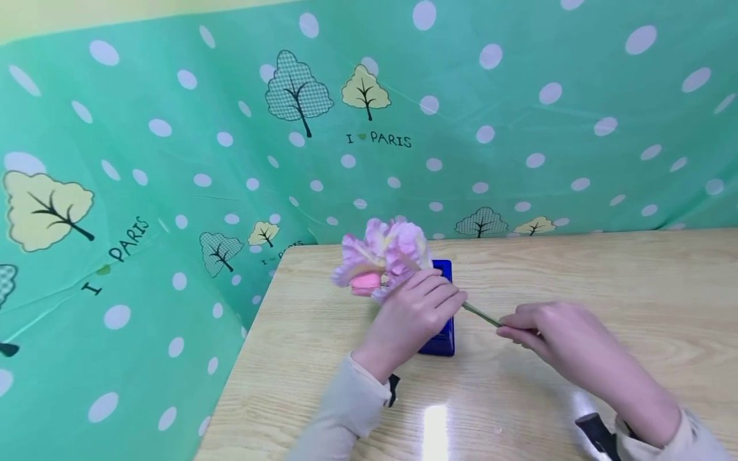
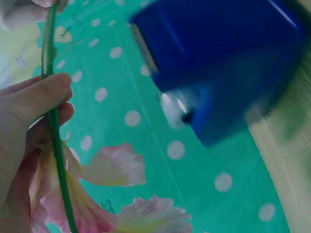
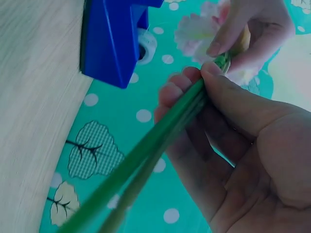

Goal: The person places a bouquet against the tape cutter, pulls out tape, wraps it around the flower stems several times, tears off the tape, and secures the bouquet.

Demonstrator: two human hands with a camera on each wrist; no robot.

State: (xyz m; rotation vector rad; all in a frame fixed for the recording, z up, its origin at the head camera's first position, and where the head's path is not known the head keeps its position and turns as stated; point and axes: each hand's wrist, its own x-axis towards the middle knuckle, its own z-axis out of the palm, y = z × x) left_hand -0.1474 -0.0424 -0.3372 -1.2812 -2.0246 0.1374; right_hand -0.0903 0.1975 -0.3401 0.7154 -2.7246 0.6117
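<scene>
In the head view my left hand (image 1: 416, 308) grips a small bunch of flowers just under the blooms. Ruffled lilac-pink petals (image 1: 377, 246) and a smaller bright pink bloom (image 1: 366, 283) point to the left. Green stems (image 1: 481, 314) run out rightward, where my right hand (image 1: 559, 336) pinches them between thumb and fingers. The right wrist view shows more than one stem (image 3: 146, 141) under that thumb. Behind the left hand stands a blue tape dispenser (image 1: 441, 344), partly hidden; a clear tape roll (image 3: 147, 46) sits in it. Neither hand touches the dispenser.
A light wooden table (image 1: 576, 275) lies under the hands. At its back and left hangs a green cloth (image 1: 507, 147) with white dots and printed trees. Black straps (image 1: 599, 435) show at the wrists, and light glares off the table's front.
</scene>
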